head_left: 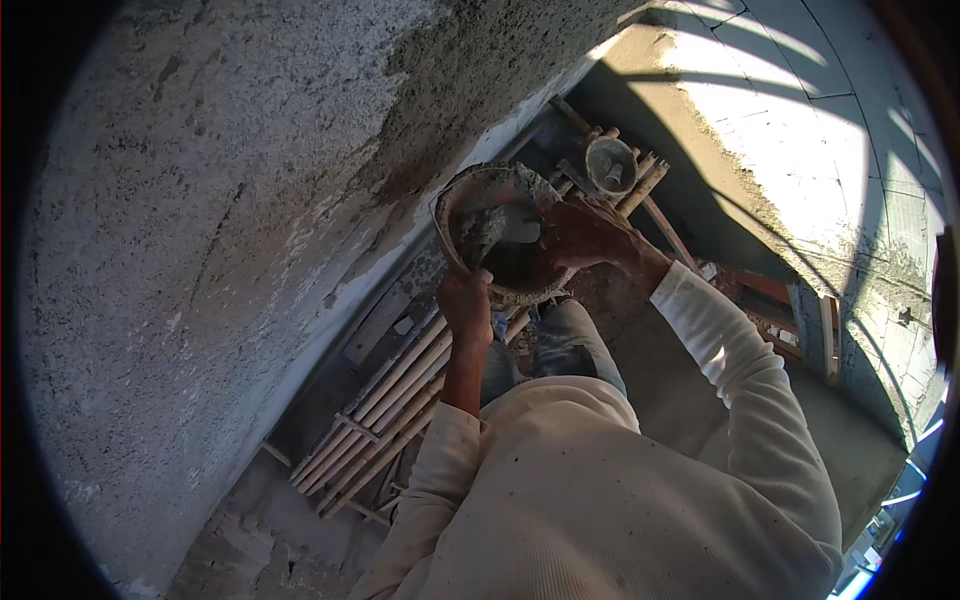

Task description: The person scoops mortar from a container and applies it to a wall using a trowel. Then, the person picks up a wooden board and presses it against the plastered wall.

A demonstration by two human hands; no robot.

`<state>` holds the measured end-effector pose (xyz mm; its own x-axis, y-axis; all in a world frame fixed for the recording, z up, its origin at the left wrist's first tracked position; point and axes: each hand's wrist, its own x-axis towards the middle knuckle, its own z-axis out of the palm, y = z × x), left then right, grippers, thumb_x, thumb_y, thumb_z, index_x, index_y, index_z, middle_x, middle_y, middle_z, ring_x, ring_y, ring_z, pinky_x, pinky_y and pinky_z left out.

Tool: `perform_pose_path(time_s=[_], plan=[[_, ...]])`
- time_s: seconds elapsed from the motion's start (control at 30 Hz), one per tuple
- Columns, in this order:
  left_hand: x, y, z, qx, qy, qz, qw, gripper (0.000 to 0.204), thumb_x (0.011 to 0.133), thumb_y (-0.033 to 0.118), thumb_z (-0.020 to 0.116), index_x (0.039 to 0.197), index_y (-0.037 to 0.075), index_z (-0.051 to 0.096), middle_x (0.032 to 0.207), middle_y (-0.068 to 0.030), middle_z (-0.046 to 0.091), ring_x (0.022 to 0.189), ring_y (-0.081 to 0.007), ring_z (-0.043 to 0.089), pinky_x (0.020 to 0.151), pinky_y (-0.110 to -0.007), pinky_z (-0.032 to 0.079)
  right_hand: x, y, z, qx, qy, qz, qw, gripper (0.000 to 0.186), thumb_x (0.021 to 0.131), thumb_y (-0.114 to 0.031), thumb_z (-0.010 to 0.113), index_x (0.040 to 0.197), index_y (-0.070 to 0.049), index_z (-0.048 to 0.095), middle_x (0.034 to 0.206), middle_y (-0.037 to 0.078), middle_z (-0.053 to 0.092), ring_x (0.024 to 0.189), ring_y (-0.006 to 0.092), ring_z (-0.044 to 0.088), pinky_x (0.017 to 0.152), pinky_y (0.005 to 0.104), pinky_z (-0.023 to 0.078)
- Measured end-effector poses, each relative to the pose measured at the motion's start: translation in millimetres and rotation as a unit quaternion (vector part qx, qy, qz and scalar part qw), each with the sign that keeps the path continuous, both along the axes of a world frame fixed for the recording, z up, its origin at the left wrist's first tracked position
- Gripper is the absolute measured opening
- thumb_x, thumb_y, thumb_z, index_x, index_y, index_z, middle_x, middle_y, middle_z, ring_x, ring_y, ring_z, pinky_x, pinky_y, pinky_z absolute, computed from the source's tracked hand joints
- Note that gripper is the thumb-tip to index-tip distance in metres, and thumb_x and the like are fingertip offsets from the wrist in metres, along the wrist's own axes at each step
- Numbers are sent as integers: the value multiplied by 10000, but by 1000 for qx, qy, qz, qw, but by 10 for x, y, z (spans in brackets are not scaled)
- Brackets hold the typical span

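Observation:
A round, mortar-crusted bucket [515, 292] is tilted in front of my body, its mouth facing up toward me. My left hand [467, 303] is closed at its near left rim. On the opposite side, my right hand [597, 236] grips the right rim, with its fingers partly hidden in shadow. Inside the bucket lies a wet grey patch of mortar [495, 228] beside a darker area. Whether a tool is also in there, I cannot tell.
A rough plastered wall [220, 200] rises close on the left, with a darker wet patch [440, 90] near its top. Below me are bamboo poles [385, 400] lashed as scaffolding. A second bucket [611, 166] stands farther off on poles. A sunlit block wall [800, 140] is at right.

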<state>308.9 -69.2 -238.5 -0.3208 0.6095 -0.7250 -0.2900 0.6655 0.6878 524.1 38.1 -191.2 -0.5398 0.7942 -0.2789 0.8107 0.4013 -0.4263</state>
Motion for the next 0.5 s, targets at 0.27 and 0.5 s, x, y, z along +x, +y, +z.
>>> perform_pose_path(time_s=[0.27, 0.5], plan=[[246, 286, -68, 41, 1, -69, 997, 263, 795, 125, 741, 1028, 9, 707, 875, -35, 646, 749, -133, 610, 635, -308, 500, -78, -59, 150, 74, -29, 30, 996, 462, 794, -421, 779, 1071, -52, 768, 913, 192, 768, 945, 364, 760, 966, 466, 564], [712, 644, 486, 34, -20, -120, 992, 124, 784, 80, 744, 879, 55, 669, 797, 15, 594, 648, -97, 550, 581, -280, 450, 1207, -168, -1633, 219, 7, -12, 976, 306, 836, -348, 757, 1004, -94, 786, 1018, 135, 774, 1018, 312, 754, 934, 443, 582]])
